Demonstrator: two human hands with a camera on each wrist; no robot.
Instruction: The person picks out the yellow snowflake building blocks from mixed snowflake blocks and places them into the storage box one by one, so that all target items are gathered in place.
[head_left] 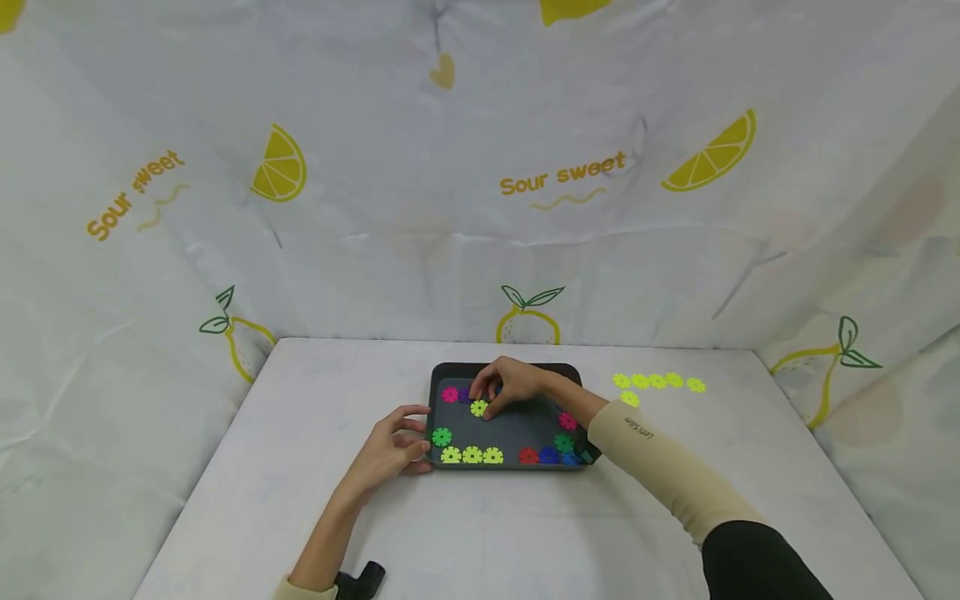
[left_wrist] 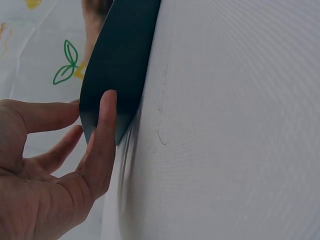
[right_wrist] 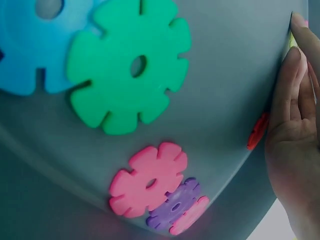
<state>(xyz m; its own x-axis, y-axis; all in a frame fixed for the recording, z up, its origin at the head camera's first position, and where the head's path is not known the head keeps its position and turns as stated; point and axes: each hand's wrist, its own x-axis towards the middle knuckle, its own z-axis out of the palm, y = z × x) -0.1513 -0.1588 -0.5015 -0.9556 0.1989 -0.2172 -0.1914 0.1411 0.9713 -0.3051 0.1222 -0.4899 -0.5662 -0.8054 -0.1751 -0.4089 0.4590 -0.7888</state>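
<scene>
My right hand [head_left: 513,382] reaches into a dark tray [head_left: 517,467] and pinches a yellow-green flower-shaped plastic disc [head_left: 479,408] between thumb and fingers. In the right wrist view this hand [right_wrist: 295,115] is at the right edge, with the disc mostly hidden. At the tray's left side, my left hand [head_left: 390,450] holds the rim near the front corner. The left wrist view shows its fingers [left_wrist: 107,112] against the tray's outer wall [left_wrist: 122,55]. More yellow-green discs [head_left: 472,455] lie in a row along the tray's front edge, a green disc [head_left: 442,437] just behind them.
Pink [head_left: 450,395], red [head_left: 528,456], blue [head_left: 549,456] and other coloured discs lie around the tray's edges. Several yellow-green discs [head_left: 657,381] lie on the white table right of the tray. A lemon-print cloth [head_left: 405,275] hangs behind the table.
</scene>
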